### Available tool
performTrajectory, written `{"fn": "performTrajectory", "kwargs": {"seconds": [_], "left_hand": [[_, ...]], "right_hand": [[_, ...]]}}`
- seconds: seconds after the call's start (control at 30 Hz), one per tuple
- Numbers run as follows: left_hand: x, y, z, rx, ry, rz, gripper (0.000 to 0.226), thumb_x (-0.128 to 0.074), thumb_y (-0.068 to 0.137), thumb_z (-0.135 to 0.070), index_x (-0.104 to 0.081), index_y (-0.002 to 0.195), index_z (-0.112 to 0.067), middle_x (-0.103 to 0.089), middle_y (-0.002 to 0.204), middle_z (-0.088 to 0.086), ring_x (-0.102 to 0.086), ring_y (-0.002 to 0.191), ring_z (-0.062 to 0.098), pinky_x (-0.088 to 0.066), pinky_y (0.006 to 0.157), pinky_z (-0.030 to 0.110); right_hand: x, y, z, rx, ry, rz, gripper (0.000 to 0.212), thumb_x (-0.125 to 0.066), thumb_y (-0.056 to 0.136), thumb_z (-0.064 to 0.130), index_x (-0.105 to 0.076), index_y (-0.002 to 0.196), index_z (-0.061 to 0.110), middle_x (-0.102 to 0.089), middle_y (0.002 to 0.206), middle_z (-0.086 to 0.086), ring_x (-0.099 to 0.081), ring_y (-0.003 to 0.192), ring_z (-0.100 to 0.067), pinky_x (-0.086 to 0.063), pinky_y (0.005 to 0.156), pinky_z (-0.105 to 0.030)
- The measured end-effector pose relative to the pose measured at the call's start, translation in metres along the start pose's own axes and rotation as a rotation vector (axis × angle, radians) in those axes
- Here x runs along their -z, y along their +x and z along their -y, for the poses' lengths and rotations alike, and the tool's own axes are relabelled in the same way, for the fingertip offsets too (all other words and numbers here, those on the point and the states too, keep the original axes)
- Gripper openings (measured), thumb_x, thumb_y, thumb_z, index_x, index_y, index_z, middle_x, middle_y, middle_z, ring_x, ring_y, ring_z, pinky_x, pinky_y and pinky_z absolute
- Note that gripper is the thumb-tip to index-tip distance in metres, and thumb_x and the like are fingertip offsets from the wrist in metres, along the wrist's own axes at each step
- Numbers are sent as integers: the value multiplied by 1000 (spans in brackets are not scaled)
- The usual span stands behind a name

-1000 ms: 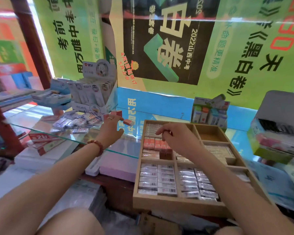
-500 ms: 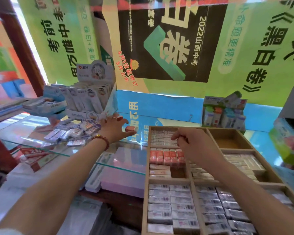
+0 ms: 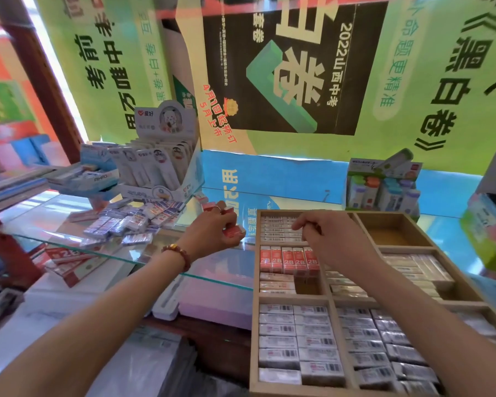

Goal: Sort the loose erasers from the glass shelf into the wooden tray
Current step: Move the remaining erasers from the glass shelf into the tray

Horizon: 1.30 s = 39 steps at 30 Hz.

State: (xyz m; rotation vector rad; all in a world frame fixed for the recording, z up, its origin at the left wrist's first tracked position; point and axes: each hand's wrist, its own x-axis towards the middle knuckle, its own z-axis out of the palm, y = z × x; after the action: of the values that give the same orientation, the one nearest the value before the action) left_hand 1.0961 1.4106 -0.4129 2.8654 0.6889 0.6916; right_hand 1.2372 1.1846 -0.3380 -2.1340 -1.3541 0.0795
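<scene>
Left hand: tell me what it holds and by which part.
The left hand grips a red eraser by its left end, fingers curled over it. The eraser's right end sticks out past the hand.

Erasers (image 3: 132, 222) lie heaped on the shelf (image 3: 55, 213), left of middle, before a display box (image 3: 161, 167). The tray (image 3: 254, 339) sits at the shelf's right end, a carton (image 3: 384, 190) behind it. The left hand (image 3: 212, 227) is between heap and tray, and the right hand (image 3: 332, 236) is over the tray's back-left compartment.
</scene>
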Motion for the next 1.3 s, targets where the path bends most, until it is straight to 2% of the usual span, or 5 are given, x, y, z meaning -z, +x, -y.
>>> {"fn": "performTrajectory", "kwargs": {"seconds": [0.37, 0.57, 0.67, 0.83, 1.3], "left_hand": [[1, 1, -25, -53, -227, -264, 27, -60, 80, -31, -37, 73, -19, -39, 78, 0, -32, 77, 14, -29, 62, 21], [32, 15, -58, 309, -742, -551, 36, -60, 77, -30, -29, 64, -17, -29, 65, 4, -31, 60, 17, -33, 52, 33], [54, 20, -94, 473, -1001, -417, 38, -62, 83, -32, -31, 65, -21, -33, 69, 4, -33, 58, 17, -29, 42, 21], [68, 9, -147, 206, -947, -378, 30, -67, 71, -28, -40, 68, -16, -34, 65, 1, -34, 60, 13, -42, 55, 31], [84, -28, -172, 407, -1317, 71, 22, -45, 97, -19, -42, 76, -23, -38, 71, -7, -35, 46, 1, -29, 39, 16]], "right_hand": [[6, -2, -9, -18, 128, -76, 27, -46, 94, 13, -66, 87, 30, -66, 79, 12, -62, 66, -11, -51, 62, -24], [15, -1, -6, -61, 303, -76, 26, -46, 96, 12, -66, 90, 28, -67, 81, 6, -58, 68, -11, -46, 61, -22], [16, -3, 8, -124, 596, 21, 21, -44, 99, 22, -62, 111, 20, -67, 83, 4, -53, 62, -11, -45, 57, -24], [18, -8, 39, -281, 1014, 242, 36, -40, 98, 46, -60, 107, 17, -66, 82, 1, -53, 59, -13, -42, 56, -26], [42, -13, 28, -270, 1160, -15, 22, -54, 96, 29, -57, 102, 8, -63, 90, -7, -64, 66, -14, -57, 64, -24]]}}
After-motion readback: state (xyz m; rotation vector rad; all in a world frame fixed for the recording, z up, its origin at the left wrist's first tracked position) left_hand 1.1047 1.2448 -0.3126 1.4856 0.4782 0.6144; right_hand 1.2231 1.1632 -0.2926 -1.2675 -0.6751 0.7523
